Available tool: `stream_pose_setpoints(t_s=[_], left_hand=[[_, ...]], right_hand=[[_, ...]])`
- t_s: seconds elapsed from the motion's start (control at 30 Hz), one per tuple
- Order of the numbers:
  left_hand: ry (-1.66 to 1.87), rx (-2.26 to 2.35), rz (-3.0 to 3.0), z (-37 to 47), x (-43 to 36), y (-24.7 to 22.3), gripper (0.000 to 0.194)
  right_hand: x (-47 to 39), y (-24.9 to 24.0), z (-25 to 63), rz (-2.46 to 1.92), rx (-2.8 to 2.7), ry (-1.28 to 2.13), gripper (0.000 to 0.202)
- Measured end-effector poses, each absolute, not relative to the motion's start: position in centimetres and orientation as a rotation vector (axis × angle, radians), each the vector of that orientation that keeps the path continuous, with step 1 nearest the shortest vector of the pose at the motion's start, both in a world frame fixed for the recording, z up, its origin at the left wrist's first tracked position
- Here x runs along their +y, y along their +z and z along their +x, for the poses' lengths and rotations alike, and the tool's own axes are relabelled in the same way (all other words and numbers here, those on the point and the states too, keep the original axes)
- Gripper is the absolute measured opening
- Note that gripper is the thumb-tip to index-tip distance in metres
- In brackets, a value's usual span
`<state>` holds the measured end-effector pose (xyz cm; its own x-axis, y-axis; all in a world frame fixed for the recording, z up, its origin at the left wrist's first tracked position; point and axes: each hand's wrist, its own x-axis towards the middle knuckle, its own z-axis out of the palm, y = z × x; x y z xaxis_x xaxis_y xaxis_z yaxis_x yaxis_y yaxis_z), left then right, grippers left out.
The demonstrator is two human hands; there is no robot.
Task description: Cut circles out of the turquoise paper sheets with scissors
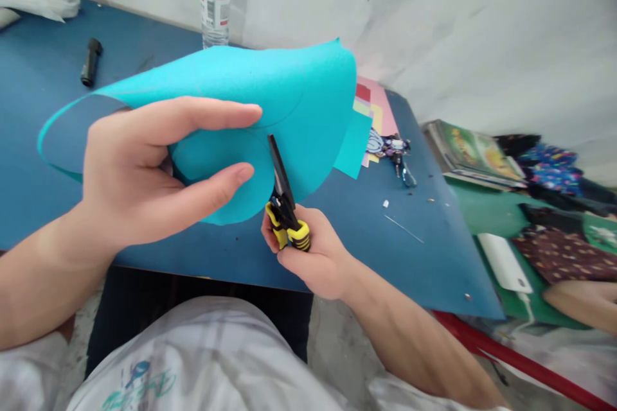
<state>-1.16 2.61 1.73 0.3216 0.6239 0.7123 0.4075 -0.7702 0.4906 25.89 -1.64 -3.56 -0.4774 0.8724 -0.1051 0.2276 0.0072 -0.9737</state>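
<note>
A large turquoise paper sheet [308,96] is curled above the table, with a thin curved line drawn on it. My left hand [139,167] grips it from the left, index finger and thumb lying over the paper; the other fingers are mostly hidden. In my right hand [322,253] are scissors [282,189] with black blades and yellow-and-black handles. Their blades point up and away, set at the cut edge just right of a rounded flap of the sheet. The blades look nearly closed together.
A blue table [385,250] bears a clear bottle [214,13], a black cylinder [90,62], stacked coloured papers [354,144] and a keychain [393,146]. To the right, books [475,151] and a white power bank [505,263] lie near another person's arm [583,302].
</note>
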Motion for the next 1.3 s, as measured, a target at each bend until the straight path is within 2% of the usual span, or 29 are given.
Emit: stream_pose_setpoints(t_s=[0.67,1.3], left_hand=[[1.364,1.024,2.342,-1.4,2.6,1.7,0.042],[1.241,1.04,2.273,-2.5,2.7,2.4,0.04]], right_hand=[[-1.7,-4.0,26.0,-1.146,-1.702,1.543,0.018],[-1.6,-4.2,26.4,-1.142,-1.735,1.549,0.018]])
